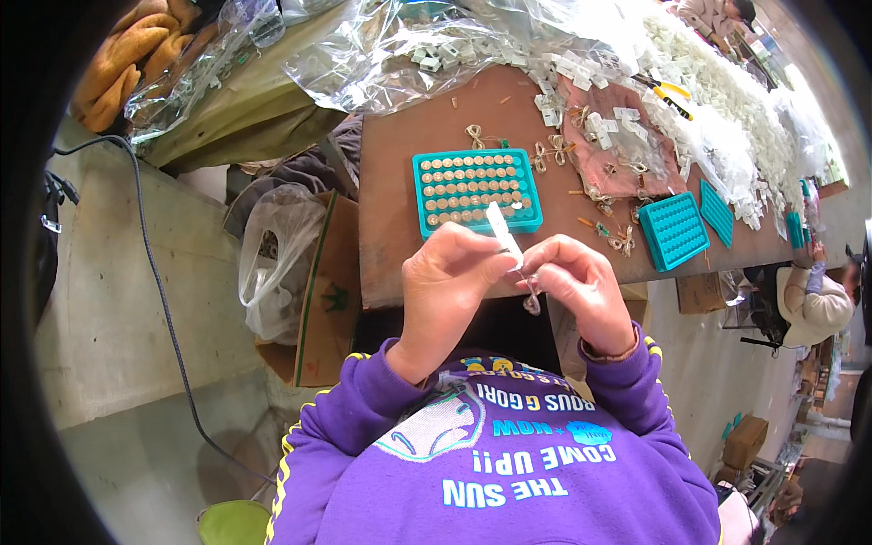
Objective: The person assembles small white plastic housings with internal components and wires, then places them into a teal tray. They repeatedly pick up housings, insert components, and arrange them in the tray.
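Above the near edge of the brown table, my left hand pinches a narrow white plastic piece between thumb and fingertips, its long end pointing away from me. My right hand is closed close beside it, thumb and forefinger on a thin pale cord at the piece's near end. A looped bundle of that cord dangles below the fingers. Just beyond both hands lies a teal tray with rows of round brownish discs. One small white item sits at its near right corner.
At right stand a teal tray with compartments and another teal slab. Several cord bundles lie near a pink sheet with white pieces. Yellow-handled pliers rest behind. A cardboard box stands left, below the table.
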`<action>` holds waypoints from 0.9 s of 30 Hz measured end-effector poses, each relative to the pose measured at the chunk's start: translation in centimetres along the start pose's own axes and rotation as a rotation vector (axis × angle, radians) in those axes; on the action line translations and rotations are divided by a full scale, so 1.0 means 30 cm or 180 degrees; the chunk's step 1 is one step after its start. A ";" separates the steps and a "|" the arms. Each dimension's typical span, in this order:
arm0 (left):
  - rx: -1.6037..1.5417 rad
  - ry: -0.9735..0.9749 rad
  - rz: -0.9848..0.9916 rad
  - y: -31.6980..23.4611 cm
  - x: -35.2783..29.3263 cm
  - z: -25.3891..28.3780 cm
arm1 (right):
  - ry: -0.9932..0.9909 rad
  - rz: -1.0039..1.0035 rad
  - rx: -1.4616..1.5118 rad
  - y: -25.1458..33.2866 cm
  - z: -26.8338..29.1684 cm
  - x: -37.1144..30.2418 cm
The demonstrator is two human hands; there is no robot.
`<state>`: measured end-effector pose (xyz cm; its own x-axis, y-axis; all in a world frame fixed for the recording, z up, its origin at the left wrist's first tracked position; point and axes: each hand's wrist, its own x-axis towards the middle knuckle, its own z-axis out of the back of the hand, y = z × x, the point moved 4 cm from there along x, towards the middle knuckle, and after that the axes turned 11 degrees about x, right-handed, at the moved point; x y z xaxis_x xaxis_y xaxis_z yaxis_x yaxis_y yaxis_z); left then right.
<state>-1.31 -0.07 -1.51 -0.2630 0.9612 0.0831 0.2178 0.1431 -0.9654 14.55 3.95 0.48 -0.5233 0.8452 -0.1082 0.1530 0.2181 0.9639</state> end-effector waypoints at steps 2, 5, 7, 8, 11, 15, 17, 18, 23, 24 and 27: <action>0.0243 -0.0075 -0.0075 0.003 -0.003 0.001 | -0.0123 0.0086 -0.0086 0.000 -0.024 -0.025; 0.0576 -0.0137 -0.0292 0.006 -0.004 -0.002 | -0.0421 0.0403 -0.0351 -0.001 -0.042 -0.033; 0.0712 -0.0174 -0.0411 0.005 -0.007 -0.002 | -0.0519 0.0560 -0.0599 0.002 -0.050 -0.034; 0.0731 -0.0197 -0.0448 0.006 -0.008 -0.003 | -0.0545 0.0623 -0.0799 0.007 -0.053 -0.035; 0.0901 -0.0240 -0.0613 0.003 -0.010 -0.002 | -0.0517 0.0887 -0.1386 0.030 -0.060 -0.033; 0.1348 -0.0247 -0.1004 -0.012 -0.006 -0.003 | -0.0517 0.1125 -0.1980 0.052 -0.067 -0.031; 0.1155 -0.0241 -0.0769 -0.006 -0.002 0.000 | -0.0491 0.0862 -0.1697 0.041 -0.066 -0.031; 0.1044 -0.0237 -0.0647 -0.004 -0.001 0.000 | -0.0462 0.0720 -0.1576 0.034 -0.065 -0.032; 0.0073 -0.0080 0.0056 0.009 -0.005 -0.004 | -0.0390 0.0376 -0.0399 0.011 -0.051 -0.048; 0.0011 -0.0060 0.0074 0.008 -0.005 -0.004 | -0.0397 0.0336 -0.0092 0.004 -0.048 -0.050; -0.0222 0.0003 0.0021 0.003 -0.004 -0.007 | -0.0453 0.0429 0.0463 -0.012 -0.042 -0.055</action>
<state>-1.06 -0.11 -1.56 -0.2605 0.9624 0.0772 0.2846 0.1529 -0.9464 14.31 1.87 0.63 -0.3681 0.9295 -0.0240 0.3379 0.1578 0.9279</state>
